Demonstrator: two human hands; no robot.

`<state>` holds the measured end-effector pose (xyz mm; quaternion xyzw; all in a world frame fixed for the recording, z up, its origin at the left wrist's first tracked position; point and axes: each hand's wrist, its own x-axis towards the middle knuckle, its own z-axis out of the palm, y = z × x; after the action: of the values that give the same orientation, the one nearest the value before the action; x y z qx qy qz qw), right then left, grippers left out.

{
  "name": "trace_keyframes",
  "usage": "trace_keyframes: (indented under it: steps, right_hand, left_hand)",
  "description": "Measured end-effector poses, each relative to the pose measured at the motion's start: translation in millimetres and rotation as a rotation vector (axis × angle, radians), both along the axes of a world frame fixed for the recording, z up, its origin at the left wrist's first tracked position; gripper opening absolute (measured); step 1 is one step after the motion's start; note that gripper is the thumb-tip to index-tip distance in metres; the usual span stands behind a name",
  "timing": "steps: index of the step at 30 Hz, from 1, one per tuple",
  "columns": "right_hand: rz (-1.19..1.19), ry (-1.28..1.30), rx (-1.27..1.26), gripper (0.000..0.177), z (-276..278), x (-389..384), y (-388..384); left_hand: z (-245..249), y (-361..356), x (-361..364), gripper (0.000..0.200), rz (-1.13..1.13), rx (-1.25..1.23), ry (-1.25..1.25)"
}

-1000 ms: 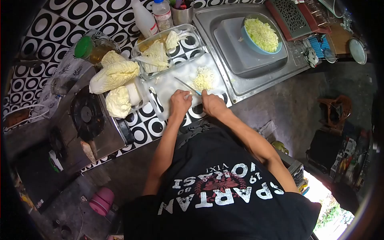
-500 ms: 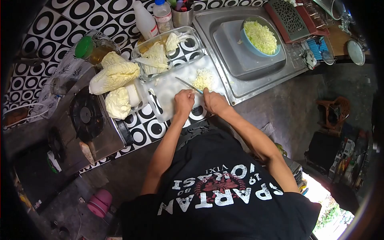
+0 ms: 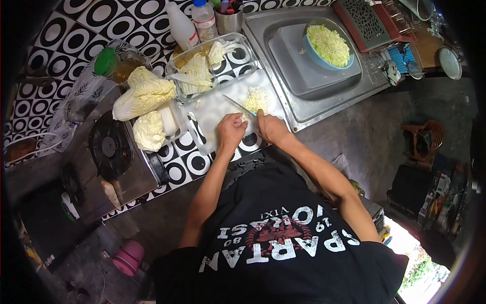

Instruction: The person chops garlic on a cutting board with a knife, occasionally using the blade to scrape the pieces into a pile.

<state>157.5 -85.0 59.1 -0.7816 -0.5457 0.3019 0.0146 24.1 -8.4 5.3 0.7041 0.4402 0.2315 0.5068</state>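
Observation:
My right hand [image 3: 272, 126] is closed round the handle of a knife [image 3: 236, 103], whose blade points up and left over the translucent cutting board [image 3: 210, 114]. Just left of it, my left hand [image 3: 232, 129] has its fingers curled at a small pale piece [image 3: 243, 118], partly hidden by the fingers. Beyond the knife lies a small heap of chopped pale cabbage [image 3: 257, 98]. Behind the board, a clear container [image 3: 250, 67] holds cabbage leaves [image 3: 196, 76].
Whole cabbages [image 3: 144, 99] lie left of the board, beside the stove [image 3: 126, 175]. A blue bowl of shredded cabbage [image 3: 331, 46] stands in the steel sink [image 3: 304, 119] at the right. Two bottles [image 3: 205, 23] stand behind the container.
My left hand has shifted slightly left and its fingers have loosened a little, showing more of the pale piece. The knife has barely moved.

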Motion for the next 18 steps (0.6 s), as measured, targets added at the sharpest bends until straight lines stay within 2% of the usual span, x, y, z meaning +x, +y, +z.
trace_keyframes:
  steps: [2,4,6,9,10,13,18]
  right_hand:
    - [-0.014,0.009,0.010,0.035,-30,-3,-12]
    - [-0.017,0.007,0.040,0.037,-22,4,-1]
    - [0.039,0.021,-0.014,0.047,-13,10,0]
    - [0.044,0.017,0.079,0.051,-29,8,-9]
    - [-0.021,0.007,0.033,0.048,-36,2,-9]
    - [0.013,-0.009,0.109,0.043,-33,6,-7]
    - [-0.053,0.024,0.057,0.038,-30,4,-4]
  left_hand:
    - [5,-5,-1,0.029,-0.007,-0.042,0.022]
    - [6,3,5,0.030,-0.003,-0.064,0.031]
    - [6,-2,2,0.032,-0.046,-0.067,-0.018]
    - [8,-3,2,0.033,-0.031,-0.147,-0.087]
    - [8,-4,1,0.033,-0.032,-0.144,-0.089]
    - [8,-7,-2,0.034,-0.045,-0.175,-0.069]
    - [7,-3,1,0.033,-0.040,-0.163,-0.092]
